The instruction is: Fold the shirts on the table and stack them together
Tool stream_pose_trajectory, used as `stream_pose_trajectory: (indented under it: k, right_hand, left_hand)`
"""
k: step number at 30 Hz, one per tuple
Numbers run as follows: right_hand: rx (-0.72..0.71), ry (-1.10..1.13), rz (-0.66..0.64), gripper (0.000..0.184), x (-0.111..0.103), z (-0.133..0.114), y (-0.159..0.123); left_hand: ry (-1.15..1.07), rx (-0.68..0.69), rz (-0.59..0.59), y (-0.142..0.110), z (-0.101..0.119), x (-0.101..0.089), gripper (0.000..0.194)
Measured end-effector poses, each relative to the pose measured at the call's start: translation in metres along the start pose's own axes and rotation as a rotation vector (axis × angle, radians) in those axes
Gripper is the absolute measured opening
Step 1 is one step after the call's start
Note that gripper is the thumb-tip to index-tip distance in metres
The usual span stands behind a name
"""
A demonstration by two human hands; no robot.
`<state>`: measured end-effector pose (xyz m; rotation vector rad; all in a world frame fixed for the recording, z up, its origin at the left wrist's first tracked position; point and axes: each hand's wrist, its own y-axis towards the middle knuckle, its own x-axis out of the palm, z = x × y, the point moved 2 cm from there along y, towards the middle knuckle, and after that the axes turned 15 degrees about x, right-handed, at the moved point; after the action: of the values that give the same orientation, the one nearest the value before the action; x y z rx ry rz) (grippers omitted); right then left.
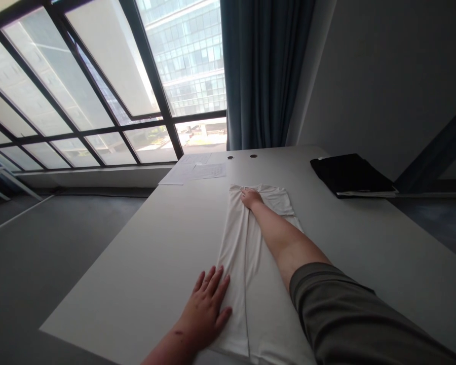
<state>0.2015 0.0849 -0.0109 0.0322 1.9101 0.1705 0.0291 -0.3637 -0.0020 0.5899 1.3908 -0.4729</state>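
A white garment (247,263), folded into a long narrow strip, lies lengthwise on a white table (148,243). My left hand (207,306) lies flat and open on the near left edge of the cloth, fingers spread. My right arm stretches along the cloth, and my right hand (250,197) presses palm down on its far end, fingers flat against the fabric. Neither hand holds anything.
Sheets of paper (195,171) lie at the table's far left. A black folder (351,175) rests at the far right. Two round cable holes (242,156) sit near the far edge. Beyond are a large window (99,86) and a blue curtain (262,71).
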Motion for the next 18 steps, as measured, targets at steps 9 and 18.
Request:
stream_pose_trajectory:
  k: [9, 18]
  right_hand:
    - [-0.069, 0.047, 0.137, 0.052, -0.032, 0.025, 0.006]
    - [0.092, 0.046, 0.165, 0.055, -0.081, 0.197, -0.075]
  left_hand:
    - [-0.129, 0.285, -0.11, -0.007, 0.008, -0.038, 0.066]
    - [-0.34, 0.355, -0.082, -0.003, 0.035, -0.068, 0.037]
